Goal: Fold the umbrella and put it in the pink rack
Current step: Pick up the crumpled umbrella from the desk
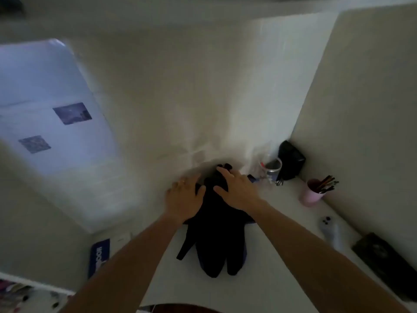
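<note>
A dark, collapsed umbrella stands upright on the white table, its loose fabric hanging down toward me and a strap dangling at its left. My left hand presses against the umbrella's upper left side, fingers spread. My right hand lies over its top right, fingers wrapped on the fabric near the black tip. No pink rack is recognisable in view; the picture is dim and blurred.
A pink cup with pencils stands at the right, a clear jar and a black object in the back corner. A white remote and a dark flat box lie right. A blue box sits left.
</note>
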`<state>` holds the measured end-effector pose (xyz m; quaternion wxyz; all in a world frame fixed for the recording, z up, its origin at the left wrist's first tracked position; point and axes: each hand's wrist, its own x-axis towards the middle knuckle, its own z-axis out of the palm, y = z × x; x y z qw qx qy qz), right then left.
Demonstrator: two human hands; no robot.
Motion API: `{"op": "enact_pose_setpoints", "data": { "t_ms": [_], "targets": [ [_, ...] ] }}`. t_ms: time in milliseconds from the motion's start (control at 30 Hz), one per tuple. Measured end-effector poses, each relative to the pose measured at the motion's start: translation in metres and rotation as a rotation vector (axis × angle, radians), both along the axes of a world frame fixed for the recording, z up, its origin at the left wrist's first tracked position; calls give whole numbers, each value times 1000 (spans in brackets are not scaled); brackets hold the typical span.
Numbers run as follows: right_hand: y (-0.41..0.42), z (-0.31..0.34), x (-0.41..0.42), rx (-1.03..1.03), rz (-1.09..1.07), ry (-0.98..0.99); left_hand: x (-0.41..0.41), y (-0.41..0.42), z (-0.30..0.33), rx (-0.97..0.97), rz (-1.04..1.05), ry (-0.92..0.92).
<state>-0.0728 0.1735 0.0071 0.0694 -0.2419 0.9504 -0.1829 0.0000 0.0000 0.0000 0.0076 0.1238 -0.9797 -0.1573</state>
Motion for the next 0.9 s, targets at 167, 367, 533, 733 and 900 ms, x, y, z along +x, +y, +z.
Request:
{"op": "enact_pose_setpoints", "data": {
  "t_ms": [167, 367, 533, 733, 900],
  "targets": [
    [-28, -43, -7, -9, 15, 94, 1, -2, -40, 119, 19, 16],
    [-4, -59, 43, -118, -125, 154, 25, 2, -57, 189, -104, 107],
    [39, -94, 94, -79, -239, 13, 41, 11, -79, 108, -177, 110],
    [74, -154, 138, -9, -317, -96, 63, 29, -133, -6, -282, -18],
    [88, -210, 154, -69, -343, -16, 72, 33, -193, -61, -276, -20]
  ]
}}
